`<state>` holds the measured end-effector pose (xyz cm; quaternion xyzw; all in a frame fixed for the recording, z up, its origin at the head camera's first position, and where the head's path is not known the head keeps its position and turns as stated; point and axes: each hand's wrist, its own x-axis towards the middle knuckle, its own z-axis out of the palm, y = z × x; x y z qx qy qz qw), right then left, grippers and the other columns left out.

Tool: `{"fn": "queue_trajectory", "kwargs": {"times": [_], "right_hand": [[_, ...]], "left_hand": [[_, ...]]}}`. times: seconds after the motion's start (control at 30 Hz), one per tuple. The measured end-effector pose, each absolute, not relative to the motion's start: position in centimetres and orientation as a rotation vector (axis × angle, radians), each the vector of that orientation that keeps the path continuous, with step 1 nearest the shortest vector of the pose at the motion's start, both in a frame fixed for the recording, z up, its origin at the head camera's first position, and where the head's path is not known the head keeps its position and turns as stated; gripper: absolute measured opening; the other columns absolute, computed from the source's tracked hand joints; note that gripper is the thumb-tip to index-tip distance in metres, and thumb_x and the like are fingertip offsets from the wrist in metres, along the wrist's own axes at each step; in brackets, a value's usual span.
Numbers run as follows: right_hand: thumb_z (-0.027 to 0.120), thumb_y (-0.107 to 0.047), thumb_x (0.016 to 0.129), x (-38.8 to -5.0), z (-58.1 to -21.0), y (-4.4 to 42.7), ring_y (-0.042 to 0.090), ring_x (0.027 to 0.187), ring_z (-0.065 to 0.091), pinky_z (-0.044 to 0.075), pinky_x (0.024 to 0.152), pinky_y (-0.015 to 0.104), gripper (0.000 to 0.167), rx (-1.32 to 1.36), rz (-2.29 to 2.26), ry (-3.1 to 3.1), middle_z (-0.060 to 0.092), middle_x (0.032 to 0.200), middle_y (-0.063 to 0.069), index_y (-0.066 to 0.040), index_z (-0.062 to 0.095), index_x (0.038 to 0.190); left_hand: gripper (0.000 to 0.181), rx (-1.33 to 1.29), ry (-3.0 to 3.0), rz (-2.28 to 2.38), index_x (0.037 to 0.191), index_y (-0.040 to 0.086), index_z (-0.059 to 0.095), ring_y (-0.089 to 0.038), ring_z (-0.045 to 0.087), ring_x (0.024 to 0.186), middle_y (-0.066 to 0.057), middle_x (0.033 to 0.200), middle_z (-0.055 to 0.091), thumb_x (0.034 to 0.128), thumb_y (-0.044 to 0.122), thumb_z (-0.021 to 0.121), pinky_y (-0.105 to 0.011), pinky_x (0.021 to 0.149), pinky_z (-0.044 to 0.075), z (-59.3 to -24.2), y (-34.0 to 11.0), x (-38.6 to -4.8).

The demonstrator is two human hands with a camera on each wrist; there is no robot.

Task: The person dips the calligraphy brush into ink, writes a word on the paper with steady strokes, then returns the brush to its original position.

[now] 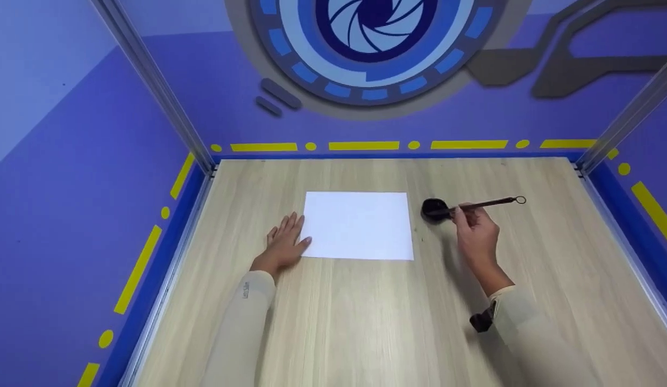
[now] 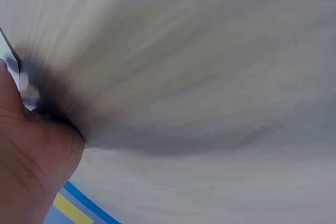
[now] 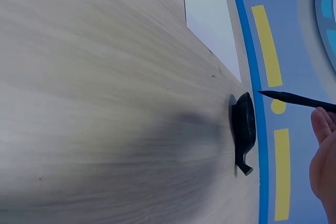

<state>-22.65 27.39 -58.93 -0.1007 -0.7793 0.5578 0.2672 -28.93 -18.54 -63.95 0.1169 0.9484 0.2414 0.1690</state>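
Observation:
A white sheet of paper (image 1: 357, 226) lies flat on the wooden table. My left hand (image 1: 284, 244) rests on the table at the sheet's left edge, its fingers straight and its thumb over the paper. In my right hand (image 1: 479, 234) a dark writing brush (image 1: 492, 203) with a loop at its end is pinched between thumb and fingers. Its black pointed tip (image 3: 270, 94) is above a small black ink dish (image 3: 244, 124) with a short handle, apart from it in the right wrist view. The left wrist view shows only part of the left hand (image 2: 37, 156).
The pale wooden tabletop (image 1: 344, 322) is enclosed by blue-purple walls (image 1: 161, 107) with yellow dashes and metal corner posts. Tiny dark specks (image 1: 422, 239) lie between the sheet and the right hand. A black device (image 1: 481, 321) is strapped at the right wrist.

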Motion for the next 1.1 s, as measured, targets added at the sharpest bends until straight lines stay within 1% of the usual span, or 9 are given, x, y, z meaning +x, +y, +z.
{"fn": "queue_trajectory", "kwargs": {"times": [0.1, 0.17, 0.27, 0.37, 0.53, 0.7, 0.93, 1.07, 1.1], "right_hand": [[0.067, -0.013, 0.105, -22.9, -58.9, 27.6, -0.011, 0.076, 0.071, 0.054, 0.071, 0.004, 0.021, -0.322, 1.488, -2.102, 0.080, 0.104, 0.029, 0.007, 0.073, 0.111], [0.066, -0.011, 0.105, -23.1, -58.8, 27.7, -0.008, 0.075, 0.071, 0.053, 0.070, 0.004, 0.021, -0.353, 1.475, -2.096, 0.079, 0.104, 0.031, 0.008, 0.073, 0.111], [0.065, -0.013, 0.106, -23.1, -58.6, 27.6, -0.004, 0.076, 0.073, 0.053, 0.071, 0.005, 0.021, -0.375, 1.473, -2.102, 0.079, 0.104, 0.030, 0.006, 0.073, 0.110], [0.067, -0.017, 0.106, -22.9, -58.5, 27.4, -0.001, 0.078, 0.076, 0.056, 0.072, 0.007, 0.023, -0.355, 1.527, -2.085, 0.080, 0.105, 0.028, 0.004, 0.074, 0.110], [0.068, -0.020, 0.106, -22.5, -58.7, 26.8, -0.002, 0.081, 0.077, 0.061, 0.077, 0.012, 0.026, -0.309, 1.609, -2.060, 0.079, 0.107, 0.029, 0.004, 0.073, 0.112], [0.068, -0.020, 0.106, -22.5, -59.2, 26.4, -0.008, 0.080, 0.074, 0.060, 0.077, 0.010, 0.025, -0.313, 1.592, -2.080, 0.079, 0.108, 0.026, 0.003, 0.073, 0.113], [0.068, -0.015, 0.105, -23.0, -59.4, 25.9, 0.002, 0.082, 0.078, 0.060, 0.076, 0.011, 0.022, -0.325, 1.624, -2.052, 0.078, 0.107, 0.030, 0.006, 0.072, 0.112], [0.066, -0.013, 0.105, -22.5, -58.2, 25.0, -0.004, 0.078, 0.074, 0.057, 0.075, 0.007, 0.022, -0.354, 1.596, -2.081, 0.078, 0.107, 0.031, 0.008, 0.071, 0.112], [0.066, -0.011, 0.105, -22.4, -57.9, 24.7, -0.004, 0.079, 0.074, 0.057, 0.075, 0.008, 0.022, -0.348, 1.604, -2.074, 0.077, 0.107, 0.032, 0.009, 0.070, 0.112]], "left_hand": [[0.072, 0.332, 2.691, 0.709, 0.174, 0.023, 0.013, -0.029, -0.005, 0.172, -0.002, 0.184, 0.000, 0.1131, 0.054, 0.036, -0.059, 0.137, -0.004, -64.0, -18.8, -29.1], [0.070, 0.344, 2.690, 0.720, 0.173, 0.024, 0.014, -0.029, -0.004, 0.172, -0.002, 0.184, 0.001, 0.1133, 0.053, 0.035, -0.059, 0.137, -0.003, -64.1, -18.8, -29.3], [0.072, 0.374, 2.689, 0.719, 0.173, 0.023, 0.015, -0.031, -0.004, 0.172, -0.003, 0.184, 0.001, 0.1122, 0.053, 0.040, -0.059, 0.137, -0.003, -64.1, -18.9, -29.4], [0.077, 0.392, 2.688, 0.702, 0.173, 0.023, 0.017, -0.031, -0.004, 0.172, -0.004, 0.184, 0.001, 0.1095, 0.053, 0.047, -0.060, 0.137, -0.003, -64.3, -19.1, -29.3], [0.081, 0.378, 2.697, 0.710, 0.173, 0.024, 0.020, -0.031, -0.002, 0.172, -0.004, 0.184, 0.003, 0.1063, 0.054, 0.054, -0.059, 0.137, -0.003, -64.8, -19.3, -29.2], [0.081, 0.395, 2.710, 0.692, 0.173, 0.022, 0.021, -0.032, -0.001, 0.172, -0.006, 0.184, 0.004, 0.1061, 0.055, 0.054, -0.060, 0.137, -0.002, -65.1, -19.3, -29.2], [0.083, 0.370, 2.717, 0.643, 0.173, 0.023, 0.018, -0.031, -0.003, 0.172, -0.005, 0.184, 0.002, 0.1058, 0.057, 0.054, -0.058, 0.138, -0.003, -64.8, -19.2, -29.2], [0.085, 0.375, 2.718, 0.642, 0.173, 0.022, 0.018, -0.030, -0.004, 0.172, -0.005, 0.184, 0.001, 0.1056, 0.057, 0.055, -0.057, 0.138, -0.004, -64.5, -19.3, -29.1], [0.085, 0.383, 2.721, 0.662, 0.173, 0.021, 0.019, -0.032, -0.003, 0.172, -0.007, 0.184, 0.002, 0.1055, 0.056, 0.056, -0.059, 0.138, -0.004, -64.4, -19.3, -29.0]]}}
